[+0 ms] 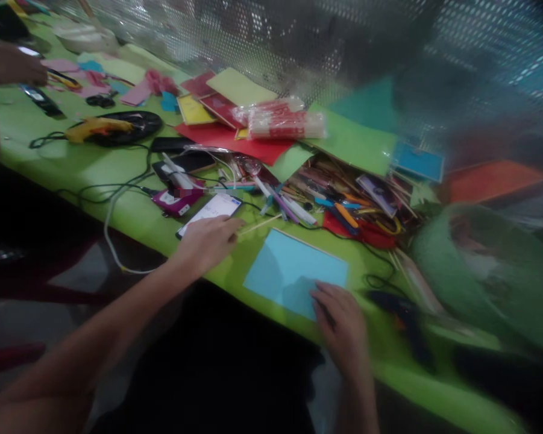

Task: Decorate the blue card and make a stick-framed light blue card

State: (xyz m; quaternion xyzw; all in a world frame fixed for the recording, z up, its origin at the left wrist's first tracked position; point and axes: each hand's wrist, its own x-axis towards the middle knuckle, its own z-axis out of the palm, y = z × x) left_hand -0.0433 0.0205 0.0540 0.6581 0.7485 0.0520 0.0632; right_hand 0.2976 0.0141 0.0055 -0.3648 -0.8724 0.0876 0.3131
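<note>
A light blue sheet of paper (293, 268) lies flat near the front edge of the green table (131, 214). My right hand (341, 322) rests on its near right corner, fingers lying flat on the paper. My left hand (208, 241) reaches to the left of the sheet, fingers stretched out over a thin wooden stick (260, 225) and beside a phone (210, 211) with a lit screen. Neither hand clearly grips anything.
A heap of pens, scissors and sticks (348, 202) lies behind the sheet. Coloured paper sheets (235, 129) and a plastic packet (282, 120) lie further back. A yellow glue gun (97, 128) with cables sits left. Another person's hand (11, 63) works at far left.
</note>
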